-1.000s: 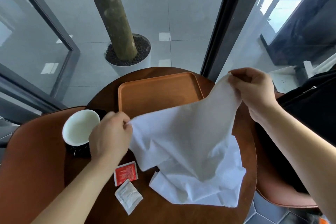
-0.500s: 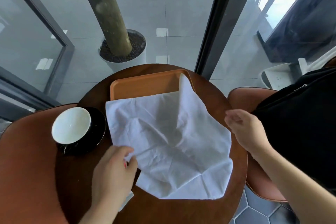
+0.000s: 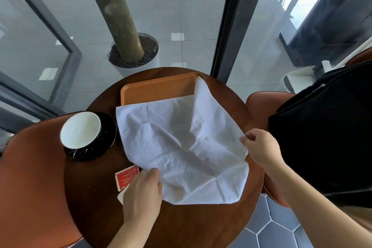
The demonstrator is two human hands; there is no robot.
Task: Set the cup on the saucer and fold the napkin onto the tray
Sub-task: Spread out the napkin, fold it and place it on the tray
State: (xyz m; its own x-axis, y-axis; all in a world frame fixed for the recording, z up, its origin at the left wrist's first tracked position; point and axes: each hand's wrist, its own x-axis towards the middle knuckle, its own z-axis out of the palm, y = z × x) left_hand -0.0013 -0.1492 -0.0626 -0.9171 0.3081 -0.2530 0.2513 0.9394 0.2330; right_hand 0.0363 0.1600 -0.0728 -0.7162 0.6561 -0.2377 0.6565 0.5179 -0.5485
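The white napkin [image 3: 181, 147] lies spread and creased over the round wooden table [image 3: 181, 225], its far part draped over the near half of the orange tray [image 3: 157, 88]. My left hand [image 3: 143, 191] grips the napkin's near-left edge, fingers curled down. At the napkin's right corner, my right hand [image 3: 261, 147] pinches the cloth. The cup [image 3: 80, 130], white inside and black outside, stands on the black saucer [image 3: 109, 127] at the table's left.
A red sachet [image 3: 126, 176] and a white sachet [image 3: 120, 197], partly under my left hand, lie on the table's near left. Brown chairs [image 3: 32, 177] flank the table. A black bag [image 3: 326, 137] sits on the right chair. Glass walls and a potted trunk [image 3: 120, 16] stand behind.
The napkin, held up in the air a second ago, now lies flat over table and tray. My left hand came to its near-left edge and my right hand took its right corner.
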